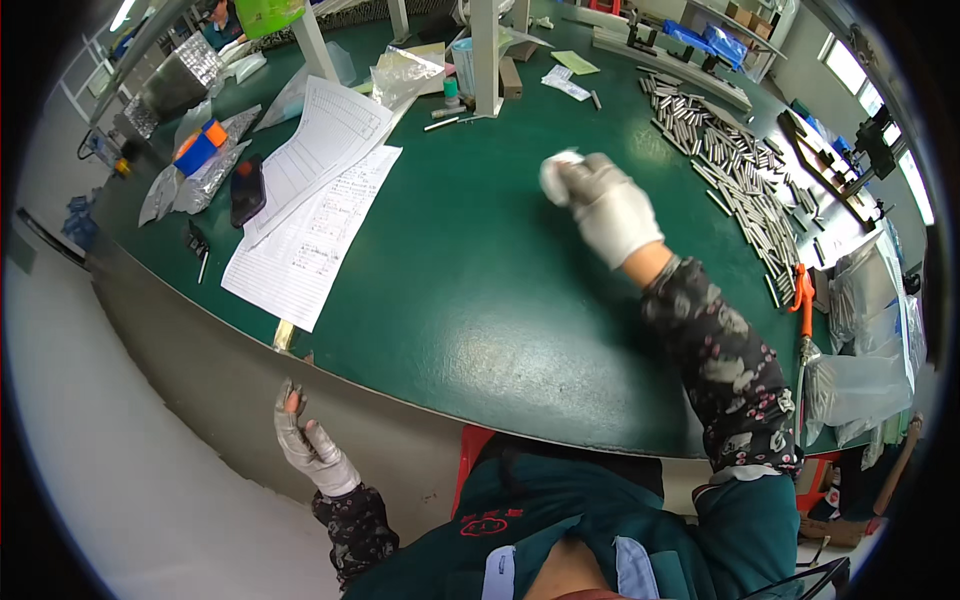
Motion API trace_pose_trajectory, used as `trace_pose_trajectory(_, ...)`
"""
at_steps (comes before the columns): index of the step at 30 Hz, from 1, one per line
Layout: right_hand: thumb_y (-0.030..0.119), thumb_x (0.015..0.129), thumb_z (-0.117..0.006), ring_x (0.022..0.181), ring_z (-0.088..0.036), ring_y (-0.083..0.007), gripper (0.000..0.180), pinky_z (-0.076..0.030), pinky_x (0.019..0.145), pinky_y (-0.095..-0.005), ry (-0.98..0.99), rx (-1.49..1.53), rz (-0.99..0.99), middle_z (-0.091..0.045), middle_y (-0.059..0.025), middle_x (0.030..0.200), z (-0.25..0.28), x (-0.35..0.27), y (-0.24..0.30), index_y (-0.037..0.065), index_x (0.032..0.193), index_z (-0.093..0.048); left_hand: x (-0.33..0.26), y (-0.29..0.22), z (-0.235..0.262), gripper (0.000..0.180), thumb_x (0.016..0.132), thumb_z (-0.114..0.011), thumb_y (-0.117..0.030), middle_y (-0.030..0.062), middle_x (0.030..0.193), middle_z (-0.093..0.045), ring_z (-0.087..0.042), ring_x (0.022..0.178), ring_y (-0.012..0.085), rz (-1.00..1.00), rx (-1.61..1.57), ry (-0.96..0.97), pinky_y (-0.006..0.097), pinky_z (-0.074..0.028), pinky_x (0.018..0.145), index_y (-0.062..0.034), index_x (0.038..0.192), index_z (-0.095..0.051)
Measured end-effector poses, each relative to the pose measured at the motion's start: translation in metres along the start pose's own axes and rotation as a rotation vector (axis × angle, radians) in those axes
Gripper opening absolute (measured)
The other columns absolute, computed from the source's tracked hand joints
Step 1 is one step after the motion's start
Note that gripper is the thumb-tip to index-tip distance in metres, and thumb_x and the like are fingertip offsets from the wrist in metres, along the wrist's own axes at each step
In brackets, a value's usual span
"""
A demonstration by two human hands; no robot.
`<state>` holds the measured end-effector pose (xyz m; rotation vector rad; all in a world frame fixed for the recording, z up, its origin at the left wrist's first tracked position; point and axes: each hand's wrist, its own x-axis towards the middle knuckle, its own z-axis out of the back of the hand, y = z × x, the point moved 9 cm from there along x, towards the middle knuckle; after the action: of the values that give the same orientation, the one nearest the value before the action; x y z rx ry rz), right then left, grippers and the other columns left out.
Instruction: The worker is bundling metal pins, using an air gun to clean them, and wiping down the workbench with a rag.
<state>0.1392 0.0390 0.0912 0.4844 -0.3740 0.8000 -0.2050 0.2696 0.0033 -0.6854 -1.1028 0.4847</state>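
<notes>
My right hand (612,212), in a white glove with greyed fingers, is over the middle of the green tabletop (470,270). Its fingers are closed on a crumpled white wad (560,176), perhaps cloth or tissue; motion blurs it slightly. Off the table's front edge, at the lower left, hangs my left hand (312,440). It wears a soiled white glove with some fingertips bare, and its fingers are loosely bent and apart, holding nothing. Nearest to it on the table are printed paper sheets (310,250).
Many short metal rods (725,160) lie heaped at the right, near an orange air gun (803,290) and plastic bags (860,385). A phone (247,190) and a blue-orange tape roll (200,148) lie at the left. A white post (486,60) rises at the back.
</notes>
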Motion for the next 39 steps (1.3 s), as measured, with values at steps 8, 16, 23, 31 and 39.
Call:
trace_pose_trajectory(8,0.007,0.071,-0.054,0.067,-0.062,-0.0264,0.006,-0.052,0.059,-0.0352,0.194,-0.228,0.230,-0.061,-0.0113,0.074,-0.065,-0.012,0.077,0.006,0.073,-0.059,0.008,0.016,-0.011,0.040,0.093,-0.044,-0.028,0.0156,0.115,-0.054,-0.055,0.100,0.0253,-0.020,0.078,0.003,0.033,-0.044,0.086,0.0051,0.114,-0.050)
trace_pose_trajectory(16,0.013,0.076,-0.050,0.066,-0.056,-0.0239,0.014,-0.048,0.058,-0.0336,0.033,0.228,0.642,-0.054,-0.0074,0.072,-0.006,-0.018,0.139,0.009,0.089,-0.053,0.008,-0.018,-0.029,0.041,0.094,-0.041,-0.030,0.0169,0.114,-0.054,-0.054,0.103,0.0298,-0.347,0.242,0.091,0.036,-0.043,0.088,0.0051,0.113,-0.051)
trace_pose_trajectory(23,0.014,0.079,-0.053,0.088,-0.062,-0.0284,0.016,-0.049,0.077,-0.0366,0.269,0.048,-1.000,-0.062,-0.0103,0.096,-0.015,-0.015,-0.199,0.015,0.088,-0.065,0.023,-0.039,-0.058,0.046,0.092,-0.044,-0.037,0.0207,0.118,-0.051,-0.054,0.102,0.0324,-0.347,0.062,0.143,0.038,-0.044,0.087,0.0036,0.114,-0.049)
trace_pose_trajectory(31,0.012,0.067,-0.059,0.075,-0.063,-0.0245,0.007,-0.050,0.065,-0.0337,0.448,0.196,0.661,-0.062,-0.0071,0.077,-0.095,-0.066,0.192,0.008,0.072,-0.060,0.037,-0.028,-0.102,0.070,0.087,-0.040,-0.058,0.0195,0.126,-0.044,-0.050,0.108,0.0306,-0.144,-0.186,0.302,0.037,-0.044,0.083,0.0001,0.126,-0.041)
trace_pose_trajectory(39,0.007,0.071,-0.052,0.069,-0.060,-0.0340,0.008,-0.050,0.061,-0.0406,0.020,0.198,0.154,-0.060,-0.0140,0.071,-0.010,0.023,0.032,0.012,0.071,-0.058,0.036,-0.034,-0.056,0.061,0.093,-0.033,-0.047,0.0178,0.131,-0.040,-0.047,0.113,0.0283,-0.170,-0.166,0.238,0.040,-0.039,0.093,0.0018,0.130,-0.036)
